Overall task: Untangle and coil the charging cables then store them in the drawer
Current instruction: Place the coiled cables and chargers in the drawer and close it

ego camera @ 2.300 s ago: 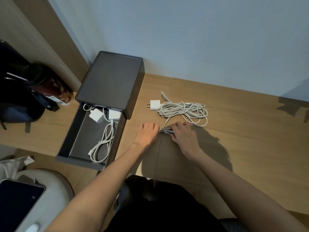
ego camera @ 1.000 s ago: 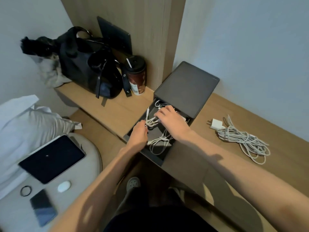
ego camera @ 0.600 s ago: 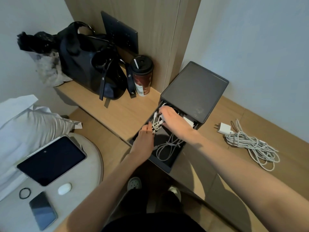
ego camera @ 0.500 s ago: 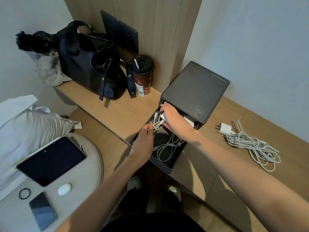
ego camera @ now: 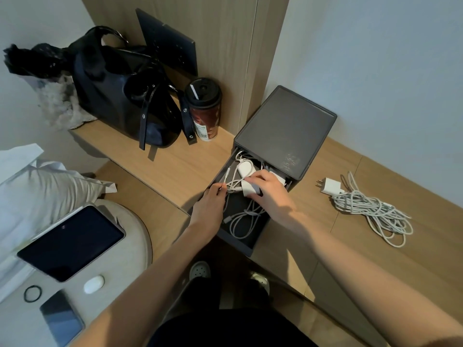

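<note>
Charging cables (ego camera: 244, 216): white loops, lying inside open drawer (ego camera: 246, 244). Left hand (ego camera: 209, 206) grip: fingertips closed in pinch on thin strand of them near drawer's left wall. Right hand (ego camera: 271, 194) grip: fingers curled over white adapter (ego camera: 249, 189) in drawer. Tangled cable bundle (ego camera: 370, 211) with plug (ego camera: 330, 185) on bench (ego camera: 426, 246), right of drawer, well apart from both hands.

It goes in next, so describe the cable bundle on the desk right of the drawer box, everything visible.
The cable bundle is white-grey cord heaped in loose, uneven loops, not neatly coiled, lying flat on the wooden desk. A white plug adapter with two metal prongs sits at its end nearest the grey drawer box, prongs toward it. Only the desk touches it.
</note>
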